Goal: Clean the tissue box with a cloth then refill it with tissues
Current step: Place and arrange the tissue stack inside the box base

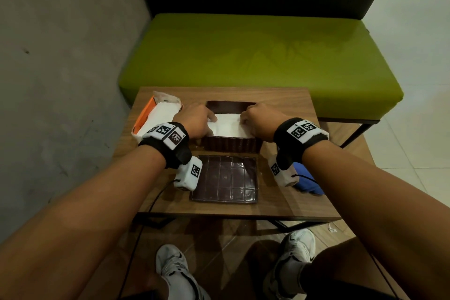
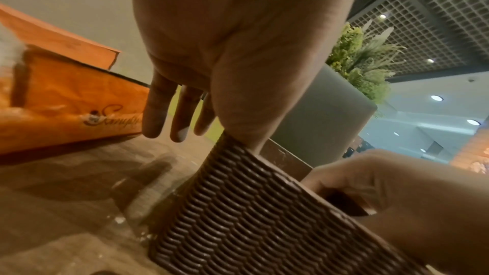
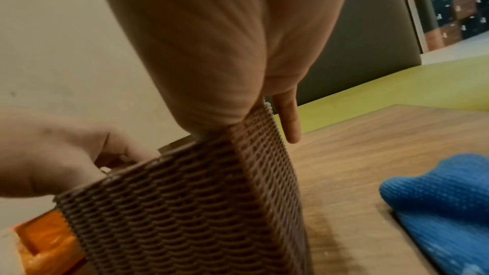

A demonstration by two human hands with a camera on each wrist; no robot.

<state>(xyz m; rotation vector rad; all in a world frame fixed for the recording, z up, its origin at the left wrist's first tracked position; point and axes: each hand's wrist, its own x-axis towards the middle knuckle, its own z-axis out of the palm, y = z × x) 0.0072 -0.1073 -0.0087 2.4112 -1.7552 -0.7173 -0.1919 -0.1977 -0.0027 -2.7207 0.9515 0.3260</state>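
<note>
Hidden parts first: the fingertips of both hands go down inside the tissue box, so how they meet the tissues is not visible. Cloth mostly blocked by the right wrist device in the head view, only a blue corner shows. Wrist views are blurred, and the box rim cuts off the thumbs.

Tissue box: dark brown, woven-pattern sides, top open, white stack of tissues inside. It sits on the wooden table, centre-back, opening up, and looks roughly square, so no clear long axis. Its lid lies flat just in front of it, glossy brown with a grid pattern.

Left hand at the box's left edge, thumb side over the tissues, three fingers hanging straight outside the wall; grip on the tissues cannot be told. Right hand at the right edge, curled like a fist, one finger straight down outside the wall; what it holds cannot be told.

Orange tissue pack lies torn open left of the box, white tissues showing.
</note>
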